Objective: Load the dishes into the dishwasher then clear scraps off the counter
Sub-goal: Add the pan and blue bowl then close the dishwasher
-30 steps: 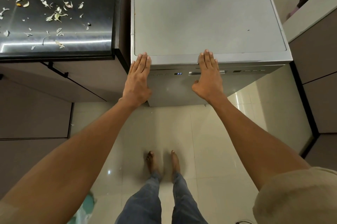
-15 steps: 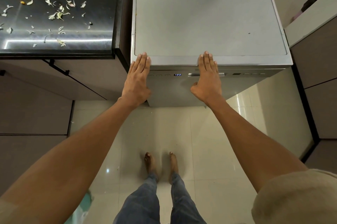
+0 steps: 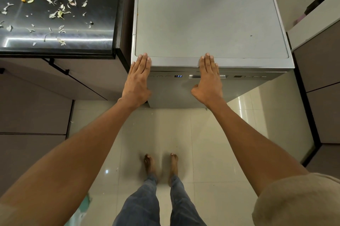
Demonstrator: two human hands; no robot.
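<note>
The grey dishwasher [image 3: 207, 15] stands in front of me with its door closed. A small blue display [image 3: 178, 76] glows on its front panel. My left hand [image 3: 137, 82] presses flat against the left of the door front, fingers straight and reaching the top edge. My right hand [image 3: 208, 80] presses flat over the handle recess in the middle of the panel, fingers straight. On the dark counter [image 3: 103, 1] at the upper left lie several pale vegetable scraps [image 3: 58, 13]. No dishes are visible.
Brown cabinet fronts [image 3: 33, 115] run under the counter at left. Another cabinet with a pale top [image 3: 316, 28] stands at right. My bare feet [image 3: 161, 165] stand on the glossy tiled floor [image 3: 202, 143] before the dishwasher.
Both hands stay flat on the dishwasher front. The view has shifted very slightly; nothing else moved.
</note>
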